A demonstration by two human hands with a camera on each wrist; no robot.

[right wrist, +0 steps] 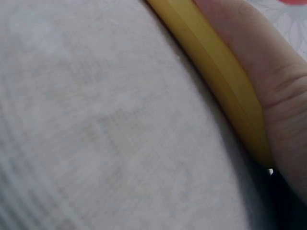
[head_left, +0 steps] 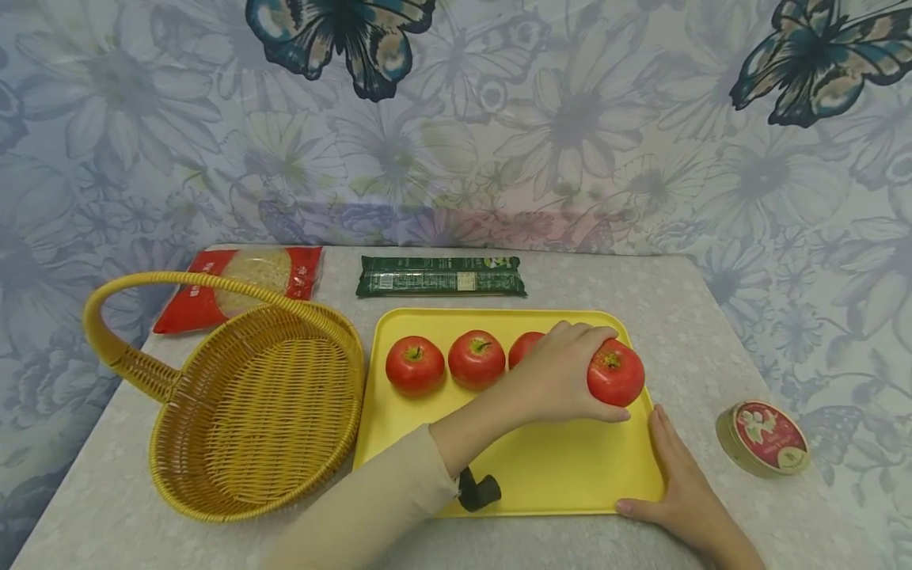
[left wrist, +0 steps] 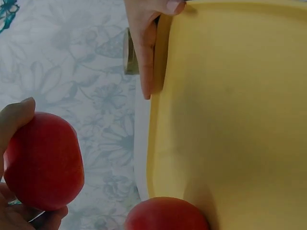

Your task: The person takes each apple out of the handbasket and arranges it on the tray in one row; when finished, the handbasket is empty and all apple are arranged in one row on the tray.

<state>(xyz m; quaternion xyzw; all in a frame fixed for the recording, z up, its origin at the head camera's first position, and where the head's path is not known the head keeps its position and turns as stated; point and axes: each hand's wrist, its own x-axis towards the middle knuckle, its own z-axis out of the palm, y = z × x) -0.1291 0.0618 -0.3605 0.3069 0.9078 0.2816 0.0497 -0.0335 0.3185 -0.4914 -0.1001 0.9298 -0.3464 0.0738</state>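
My left hand [head_left: 563, 372] grips a red apple [head_left: 616, 372], raised over the right side of a yellow tray [head_left: 556, 475]. In the left wrist view, thumb and fingers wrap this apple [left wrist: 45, 163] from the left. Red apples stand in a row along the tray's far side: one on the left [head_left: 415, 365], one in the middle [head_left: 477, 359], and one partly hidden by my left hand [head_left: 525, 347]. An apple [left wrist: 165, 215] shows at the bottom of the left wrist view. My right hand [head_left: 680, 491] rests against the tray's near right corner, fingers straight along its outer side, thumb at the front edge.
A yellow wicker basket [head_left: 256, 419] with a tall handle stands left of the tray. Behind it lies a red and clear packet [head_left: 249, 281]. A long green packet [head_left: 440, 276] lies beyond the tray. At the right sits a round red-lidded tin [head_left: 765, 437].
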